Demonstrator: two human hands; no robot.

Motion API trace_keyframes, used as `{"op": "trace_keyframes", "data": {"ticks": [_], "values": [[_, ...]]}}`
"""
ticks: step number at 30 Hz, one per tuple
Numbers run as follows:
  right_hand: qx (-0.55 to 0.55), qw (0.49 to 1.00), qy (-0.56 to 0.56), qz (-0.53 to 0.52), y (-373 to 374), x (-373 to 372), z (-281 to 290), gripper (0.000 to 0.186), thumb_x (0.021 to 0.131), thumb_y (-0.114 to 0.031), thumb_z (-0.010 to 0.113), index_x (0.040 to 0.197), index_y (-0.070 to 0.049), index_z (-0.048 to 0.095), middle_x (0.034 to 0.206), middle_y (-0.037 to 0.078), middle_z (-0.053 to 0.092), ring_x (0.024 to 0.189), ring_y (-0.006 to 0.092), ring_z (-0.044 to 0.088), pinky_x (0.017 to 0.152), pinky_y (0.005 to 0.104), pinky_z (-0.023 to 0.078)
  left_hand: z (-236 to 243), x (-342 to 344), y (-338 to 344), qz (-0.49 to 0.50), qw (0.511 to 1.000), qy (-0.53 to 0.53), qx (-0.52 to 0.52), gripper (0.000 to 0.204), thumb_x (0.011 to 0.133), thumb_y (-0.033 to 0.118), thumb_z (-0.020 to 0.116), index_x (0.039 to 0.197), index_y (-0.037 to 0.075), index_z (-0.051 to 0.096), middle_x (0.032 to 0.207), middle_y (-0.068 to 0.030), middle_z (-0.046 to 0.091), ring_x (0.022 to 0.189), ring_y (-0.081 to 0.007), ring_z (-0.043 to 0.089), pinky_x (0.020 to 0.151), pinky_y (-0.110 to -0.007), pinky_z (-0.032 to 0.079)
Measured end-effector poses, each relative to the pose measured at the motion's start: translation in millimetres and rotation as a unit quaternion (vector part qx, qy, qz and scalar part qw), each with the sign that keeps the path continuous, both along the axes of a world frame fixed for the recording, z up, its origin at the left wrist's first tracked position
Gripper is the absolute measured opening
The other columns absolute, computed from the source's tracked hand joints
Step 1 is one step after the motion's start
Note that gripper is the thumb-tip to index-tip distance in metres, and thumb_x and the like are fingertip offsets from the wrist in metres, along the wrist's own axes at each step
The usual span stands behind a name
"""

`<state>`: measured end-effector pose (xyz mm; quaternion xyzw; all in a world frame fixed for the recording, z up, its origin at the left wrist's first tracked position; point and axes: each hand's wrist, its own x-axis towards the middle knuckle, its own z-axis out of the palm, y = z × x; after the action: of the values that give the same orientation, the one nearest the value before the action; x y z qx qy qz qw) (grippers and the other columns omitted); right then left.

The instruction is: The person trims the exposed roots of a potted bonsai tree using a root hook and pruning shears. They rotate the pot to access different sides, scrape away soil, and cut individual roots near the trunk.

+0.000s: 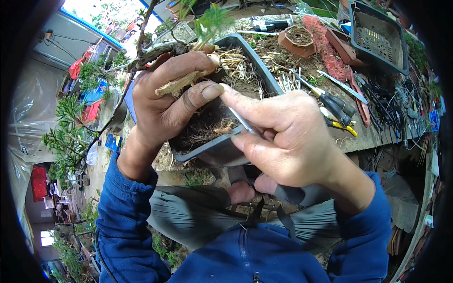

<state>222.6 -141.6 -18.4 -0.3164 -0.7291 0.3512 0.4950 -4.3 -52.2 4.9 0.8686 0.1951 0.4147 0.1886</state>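
My left hand (pixel 163 101) is closed round a small conifer with a bare, pale wood piece (pixel 184 82) showing between the fingers. Its gnarled branch (pixel 155 53) runs out past my knuckles, and green foliage (pixel 212 21) rises beyond. In my right hand (pixel 295 137) is a slim metal hand tool (pixel 240 119), its shaft showing between thumb and fingers. The tool's tip is hidden near my left thumb, where the two hands meet. Below them stands a dark rectangular plastic planter (pixel 262 70) with soil, roots and wood shavings.
On the worktop lie dark-handled tools (pixel 335 106), a saw blade (pixel 342 87) and red-handled pliers (pixel 361 106). An octagonal clay pot (pixel 297 45) and a black plastic basket (pixel 401 42) stand farther back. Leafy branches (pixel 66 127) hang at the left.
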Motion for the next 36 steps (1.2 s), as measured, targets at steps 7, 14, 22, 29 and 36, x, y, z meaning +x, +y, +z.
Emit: {"op": "trace_keyframes", "data": {"ticks": [7,14,22,29,36], "values": [[0.13,0.979,-0.126,0.093,31.4,33.7,12.9,0.052,0.076,0.003,0.072,0.128,0.008,0.068,0.089,0.027,0.072,0.077,0.0335,0.076,0.071,0.0343,0.056,1.8,-8.9,7.5,-0.061,0.997,0.04,0.017,0.033,0.084,0.0,0.083,0.115,-0.003,0.072,0.102,-0.0137,0.078,0.088,-0.0212,0.076,0.08,-0.032,0.059],[0.101,0.961,-0.19,0.173,53.5,46.3,26.7,0.056,0.075,0.001,0.073,0.131,0.004,0.068,0.092,0.025,0.073,0.081,0.0334,0.076,0.072,0.0354,0.055,7.9,-17.2,13.7,-0.078,0.985,0.1,0.115,0.046,0.081,0.0,0.087,0.122,-0.007,0.068,0.103,-0.0174,0.078,0.093,-0.0257,0.077,0.082,-0.036,0.06],[0.034,0.947,-0.233,0.219,51.9,48.8,32.1,0.059,0.078,-0.01,0.077,0.135,0.001,0.067,0.095,0.023,0.073,0.077,0.0359,0.073,0.069,0.0364,0.056,11.2,-20.3,17.3,-0.109,0.984,0.105,0.09,0.068,0.071,0.013,0.097,0.127,-0.007,0.066,0.11,-0.0185,0.076,0.099,-0.0261,0.076,0.084,-0.036,0.059],[-0.005,0.978,-0.155,0.138,-16.2,58.8,2.7,0.059,0.072,-0.015,0.083,0.128,0.001,0.073,0.072,0.015,0.069,0.059,0.0285,0.068,0.058,0.033,0.05,-17.2,-55.0,-30.5,-0.043,0.985,-0.106,-0.129,0.079,0.078,0.021,0.09,0.143,-0.011,0.056,0.147,-0.0284,0.058,0.141,-0.0356,0.053,0.122,-0.047,0.032],[-0.3,0.942,0.1,0.113,-80.8,79.0,-53.7,0.057,0.075,0.004,0.076,0.131,0.009,0.067,0.068,0.011,0.072,0.047,0.009,0.061,0.047,0.0209,0.047,-73.5,-183.5,-41.7,0.46,0.818,-0.279,-0.202,0.023,0.097,0.015,0.072,0.08,0.0,0.069,0.067,-0.0054,0.066,0.06,-0.0118,0.062,0.059,-0.027,0.05]]}}
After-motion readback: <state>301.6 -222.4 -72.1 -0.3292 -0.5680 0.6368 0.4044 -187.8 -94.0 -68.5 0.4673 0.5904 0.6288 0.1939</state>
